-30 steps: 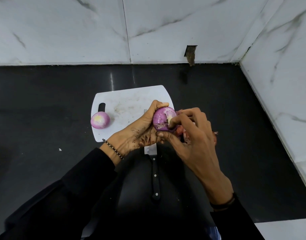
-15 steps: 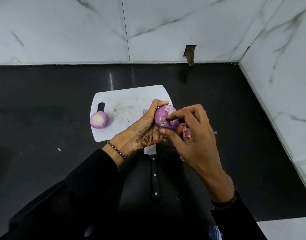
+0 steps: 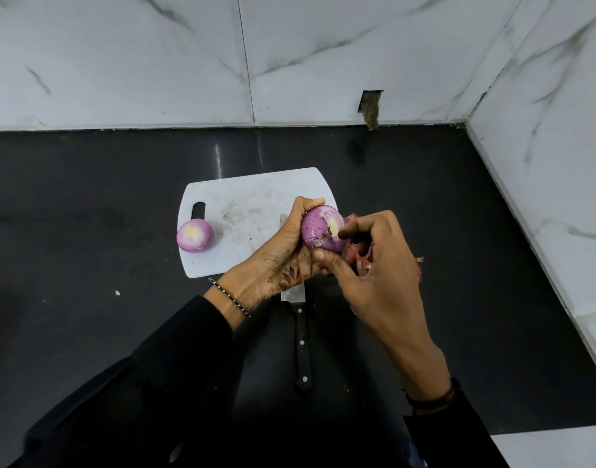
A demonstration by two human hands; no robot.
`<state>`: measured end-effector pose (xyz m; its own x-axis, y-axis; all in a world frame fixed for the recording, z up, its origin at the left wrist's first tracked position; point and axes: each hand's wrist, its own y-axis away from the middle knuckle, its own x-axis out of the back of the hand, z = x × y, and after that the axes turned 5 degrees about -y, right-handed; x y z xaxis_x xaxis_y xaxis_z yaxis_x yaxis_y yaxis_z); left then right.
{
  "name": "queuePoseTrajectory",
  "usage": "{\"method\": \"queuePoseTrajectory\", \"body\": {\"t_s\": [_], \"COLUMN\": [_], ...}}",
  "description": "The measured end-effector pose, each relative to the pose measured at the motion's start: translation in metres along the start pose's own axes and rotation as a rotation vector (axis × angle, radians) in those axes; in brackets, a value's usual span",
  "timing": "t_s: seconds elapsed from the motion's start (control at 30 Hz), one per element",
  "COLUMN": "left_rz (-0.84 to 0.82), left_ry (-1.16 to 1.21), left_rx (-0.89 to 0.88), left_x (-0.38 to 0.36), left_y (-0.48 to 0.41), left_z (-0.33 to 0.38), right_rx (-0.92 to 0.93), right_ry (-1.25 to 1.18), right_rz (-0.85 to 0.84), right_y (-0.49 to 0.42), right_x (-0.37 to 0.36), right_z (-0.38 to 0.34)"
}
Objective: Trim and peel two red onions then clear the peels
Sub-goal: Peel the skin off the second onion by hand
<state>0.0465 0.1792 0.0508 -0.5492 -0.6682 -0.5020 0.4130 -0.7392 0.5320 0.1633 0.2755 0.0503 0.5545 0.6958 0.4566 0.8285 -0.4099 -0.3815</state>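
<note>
My left hand grips a purple red onion above the right edge of the white cutting board. My right hand has its thumb and forefinger on the same onion, at its pale trimmed end and underside. A second, peeled onion rests on the board's left edge beside the handle slot. Reddish peels lie under my right hand, partly hidden. A black-handled knife lies below the board, its blade mostly covered by my hands.
The board lies on a black countertop backed by white marble walls, with a corner wall at the right. A dark notch is in the back wall. A small white speck lies on the counter at the left.
The held onion has turned in my hands, and its pale trimmed end now faces up. My right fingers have shifted over it. The peeled onion on the board has not moved.
</note>
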Motion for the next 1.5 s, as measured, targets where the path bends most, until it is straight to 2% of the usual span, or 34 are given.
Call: {"method": "queuePoseTrajectory", "body": {"t_s": [0.13,0.37,0.5,0.67,0.77,0.87,1.0,1.13,1.37,1.5], "left_rz": [-0.01,0.067,0.129,0.215,0.289,0.293,0.221,0.13,0.12,0.147], "left_ry": [0.023,-0.01,-0.112,-0.132,-0.145,-0.1,-0.041,0.009,0.018,0.044], "left_rx": [0.015,0.01,-0.019,-0.05,-0.052,-0.043,-0.033,0.013,-0.006,-0.019], "left_x": [0.0,0.002,0.003,-0.003,-0.004,-0.004,-0.007,-0.008,-0.011,-0.014], "left_y": [0.002,0.0,0.0,0.001,0.001,0.003,0.008,0.012,0.011,0.013], "left_z": [-0.001,-0.003,-0.006,-0.008,-0.009,-0.008,-0.006,-0.004,-0.009,-0.012], "right_rx": [-0.003,-0.028,0.084,0.076,0.058,0.002,-0.122,-0.191,-0.073,-0.009], "right_ry": [-0.002,0.019,0.187,0.357,0.282,0.184,0.034,0.044,0.078,0.01], "right_rz": [-0.027,-0.014,-0.063,-0.094,-0.108,-0.117,-0.018,0.048,0.128,0.08], "right_y": [0.0,0.003,-0.001,-0.002,0.002,0.008,0.013,0.017,0.019,0.016], "right_x": [0.003,0.008,0.01,-0.001,-0.004,-0.002,0.007,0.016,0.022,0.017], "right_z": [-0.002,-0.006,-0.001,0.003,0.002,0.001,0.004,0.016,0.012,0.007]}}
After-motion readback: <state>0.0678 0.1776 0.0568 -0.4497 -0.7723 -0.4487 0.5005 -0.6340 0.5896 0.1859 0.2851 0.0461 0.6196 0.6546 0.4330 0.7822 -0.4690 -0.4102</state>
